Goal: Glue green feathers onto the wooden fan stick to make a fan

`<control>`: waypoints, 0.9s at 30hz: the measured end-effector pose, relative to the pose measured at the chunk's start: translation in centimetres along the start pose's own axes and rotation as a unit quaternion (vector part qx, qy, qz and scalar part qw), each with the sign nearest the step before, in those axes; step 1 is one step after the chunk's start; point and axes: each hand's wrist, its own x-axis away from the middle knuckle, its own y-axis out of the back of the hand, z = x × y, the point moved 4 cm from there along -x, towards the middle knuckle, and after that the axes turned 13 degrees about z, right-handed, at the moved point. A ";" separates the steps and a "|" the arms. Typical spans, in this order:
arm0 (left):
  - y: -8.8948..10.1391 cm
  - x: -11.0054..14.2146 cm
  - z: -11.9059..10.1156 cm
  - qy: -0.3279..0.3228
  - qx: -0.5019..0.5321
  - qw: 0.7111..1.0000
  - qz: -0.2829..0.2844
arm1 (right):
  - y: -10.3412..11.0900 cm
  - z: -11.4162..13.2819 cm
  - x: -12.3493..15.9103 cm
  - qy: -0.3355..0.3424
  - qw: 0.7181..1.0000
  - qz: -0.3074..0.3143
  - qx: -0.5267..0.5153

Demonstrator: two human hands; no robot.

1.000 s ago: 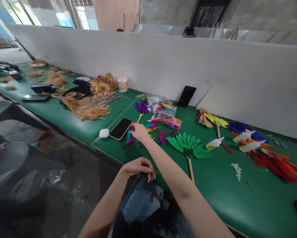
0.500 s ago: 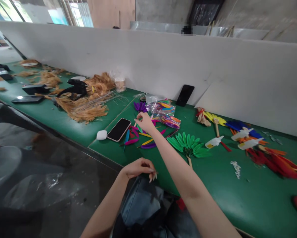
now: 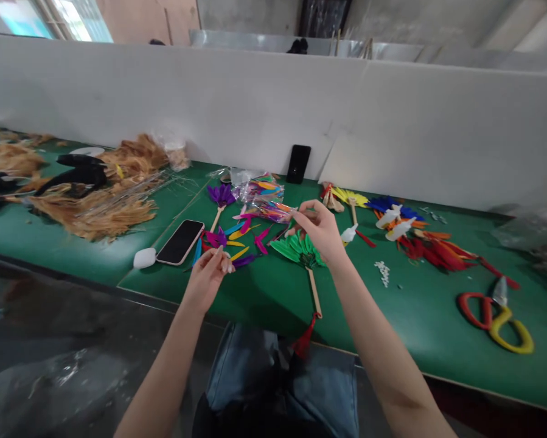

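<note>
My left hand (image 3: 209, 274) is at the front of the loose coloured feathers (image 3: 239, 240), its thumb and fingertips pressed together; what they hold, if anything, is too small to make out. My right hand (image 3: 317, 228) hovers over the green feather fan (image 3: 296, 248), fingers curled into a pinch whose contents I cannot make out. The fan lies with its wooden handle (image 3: 314, 292) towards me, and a red tassel (image 3: 304, 342) hangs from the handle's end over the table edge. Behind the loose feathers lies a purple feather fan (image 3: 221, 194).
Left are a phone (image 3: 181, 242), a white earbud case (image 3: 144, 258) and brown fibre (image 3: 95, 213). Plastic packs of feathers (image 3: 266, 194) lie behind. To the right are glue bottles (image 3: 400, 229), a yellow fan (image 3: 350, 197), white bits (image 3: 383, 274), red feathers (image 3: 437, 250) and scissors (image 3: 494, 313).
My right hand has moved from the loose feathers to above the green fan. The left hand has risen from my lap to the loose feathers. The view has swung right, bringing the scissors into full sight.
</note>
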 end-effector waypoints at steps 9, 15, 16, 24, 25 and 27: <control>-6.1 -1.2 3.9 0.088 -0.122 0.986 0.065 | 6.7 -4.6 8.2 -0.077 0.991 -0.097 -0.051; -10.0 -2.8 6.0 0.129 -0.080 0.981 0.124 | 8.3 -6.8 11.7 -0.083 0.983 -0.136 -0.091; -10.6 -3.0 6.2 0.138 -0.067 0.980 0.127 | 8.4 -7.1 12.1 -0.084 0.982 -0.138 -0.094; -13.8 -4.1 8.7 0.204 0.018 0.969 0.134 | 9.3 -7.2 14.2 -0.088 0.975 -0.182 -0.088; -13.9 -4.2 8.9 0.206 0.021 0.970 0.129 | 9.4 -7.0 14.3 -0.087 0.976 -0.182 -0.078; -14.0 -4.4 9.3 0.224 0.034 0.966 0.126 | 9.3 -6.7 14.6 -0.087 0.979 -0.179 -0.052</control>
